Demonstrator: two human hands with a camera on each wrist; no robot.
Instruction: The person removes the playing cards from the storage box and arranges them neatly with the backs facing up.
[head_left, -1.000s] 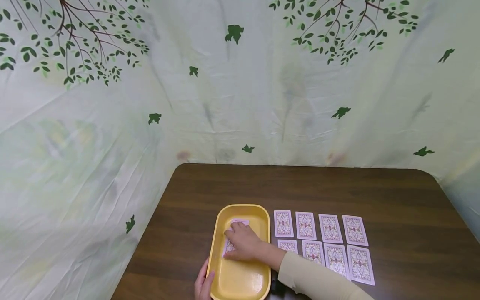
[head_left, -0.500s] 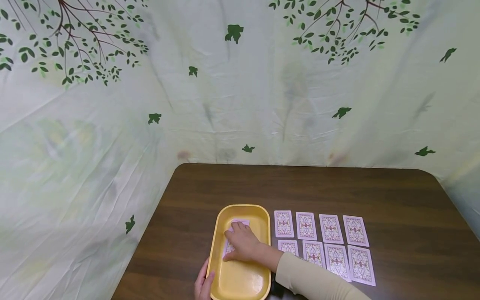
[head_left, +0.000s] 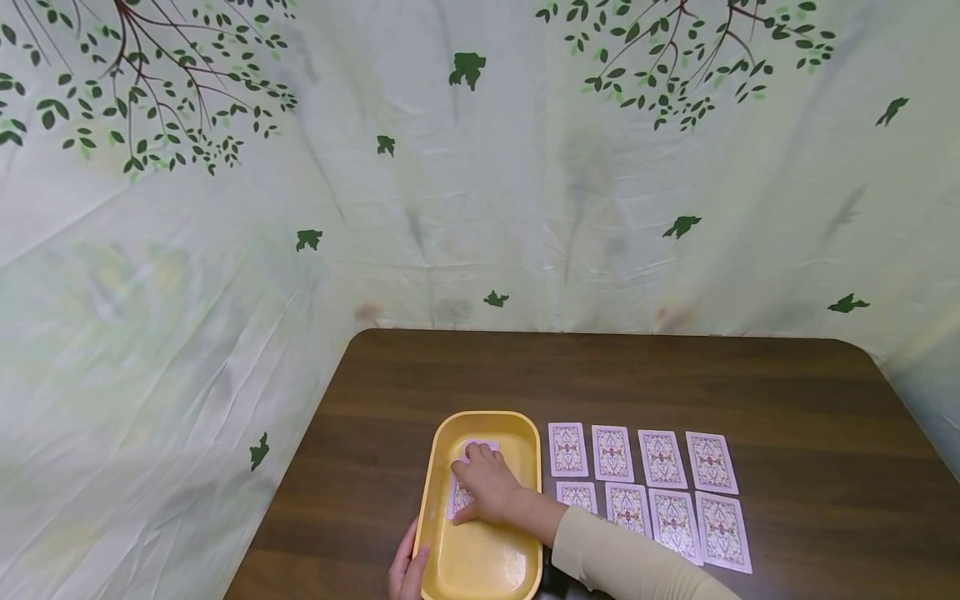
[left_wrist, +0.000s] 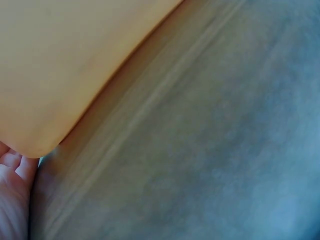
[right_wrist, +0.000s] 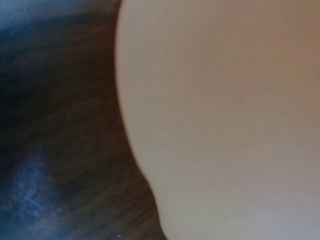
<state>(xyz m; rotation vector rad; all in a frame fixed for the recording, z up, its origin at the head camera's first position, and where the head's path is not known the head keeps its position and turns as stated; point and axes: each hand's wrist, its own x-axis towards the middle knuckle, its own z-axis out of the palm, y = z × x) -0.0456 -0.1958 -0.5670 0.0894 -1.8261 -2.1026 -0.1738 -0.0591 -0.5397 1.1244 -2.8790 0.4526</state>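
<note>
A yellow tray [head_left: 480, 567] lies on the table in the head view. My left hand [head_left: 407, 567] grips its left rim, thumb over the edge and fingers outside. Part of that left hand [left_wrist: 12, 195] shows low in the left wrist view. Inside the tray, a purple-patterned playing card [head_left: 459, 500] lies face down under my right hand [head_left: 487, 485]. The right fingers bend over its far end and the thumb is at its near end. The hand hides most of the card; I cannot tell whether more lie under it. A blurred pale surface fills most of the right wrist view.
Right of the tray, several face-down playing cards [head_left: 662, 458] lie in two rows on the dark wooden table [head_left: 600, 367]. My right sleeve [head_left: 630, 558] crosses over the near row's lower edge. A leaf-printed cloth [head_left: 525, 208] hangs behind the table.
Both hands and the tray stay almost in place. The right thumb and fingertips have shifted very slightly on the card.
</note>
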